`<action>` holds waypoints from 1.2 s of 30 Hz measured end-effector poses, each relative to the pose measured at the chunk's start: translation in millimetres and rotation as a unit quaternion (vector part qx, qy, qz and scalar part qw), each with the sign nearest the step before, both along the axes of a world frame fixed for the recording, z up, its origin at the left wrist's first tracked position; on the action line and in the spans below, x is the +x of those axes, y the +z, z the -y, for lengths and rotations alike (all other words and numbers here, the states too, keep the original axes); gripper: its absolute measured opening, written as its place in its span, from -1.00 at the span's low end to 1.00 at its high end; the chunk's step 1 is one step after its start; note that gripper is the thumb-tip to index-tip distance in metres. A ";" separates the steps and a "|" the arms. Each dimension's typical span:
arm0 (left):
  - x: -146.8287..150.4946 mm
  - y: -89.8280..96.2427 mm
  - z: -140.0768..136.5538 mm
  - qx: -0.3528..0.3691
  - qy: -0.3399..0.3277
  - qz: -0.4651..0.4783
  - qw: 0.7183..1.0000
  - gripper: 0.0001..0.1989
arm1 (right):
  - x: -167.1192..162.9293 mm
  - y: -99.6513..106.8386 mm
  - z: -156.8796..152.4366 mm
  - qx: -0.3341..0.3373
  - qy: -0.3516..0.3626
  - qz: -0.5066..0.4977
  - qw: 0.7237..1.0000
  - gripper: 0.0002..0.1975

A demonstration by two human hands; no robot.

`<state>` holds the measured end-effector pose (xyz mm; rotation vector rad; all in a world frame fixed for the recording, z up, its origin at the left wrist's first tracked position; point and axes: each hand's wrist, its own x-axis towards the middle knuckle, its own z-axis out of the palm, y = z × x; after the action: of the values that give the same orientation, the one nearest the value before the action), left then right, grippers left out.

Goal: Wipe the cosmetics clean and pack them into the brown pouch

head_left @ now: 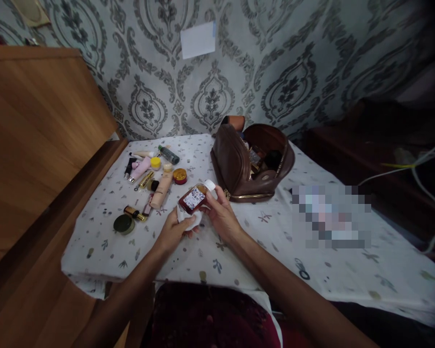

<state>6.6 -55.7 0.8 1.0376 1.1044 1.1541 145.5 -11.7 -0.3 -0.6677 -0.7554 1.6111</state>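
Observation:
Between my hands, above the table, is a small clear bottle (194,197) of amber-red liquid with a white cap and a patterned label. It is tilted, its cap toward the upper right. My right hand (221,212) grips it near the cap. A white tissue or cloth (189,220) is in my left hand (176,227), pressed against the bottle's lower end. To the left lie a peach tube (162,190) and a red-and-gold jar (180,176). Beyond my right hand stands an open brown cosmetic bag (235,162) with several items inside.
Several more cosmetics lie on the left: a green bottle (168,154), a pink tube (140,169), a yellow-lidded jar (155,163), a dark green round jar (123,224). A blurred-out object (329,215) is at right. A wooden cabinet (47,111) borders the left side; a white cable (416,193) hangs at right.

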 end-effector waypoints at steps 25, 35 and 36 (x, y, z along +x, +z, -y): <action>-6.4 12.2 -20.6 -0.118 -0.064 0.007 0.991 -0.43 | 25.5 23.7 -0.8 0.116 0.048 0.084 0.989 -0.57; 10.7 69.4 -31.3 0.250 0.032 -0.376 0.892 -0.69 | 34.9 13.1 1.3 0.224 -0.004 0.356 0.907 -0.70; 13.0 74.7 -33.1 0.259 0.007 -0.395 0.882 -0.71 | 36.9 14.2 3.7 0.243 0.006 0.376 0.894 -0.70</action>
<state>19.6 -22.6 75.5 2.0413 1.4507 1.0770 182.4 -15.5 13.9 -0.9136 -1.6636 1.0671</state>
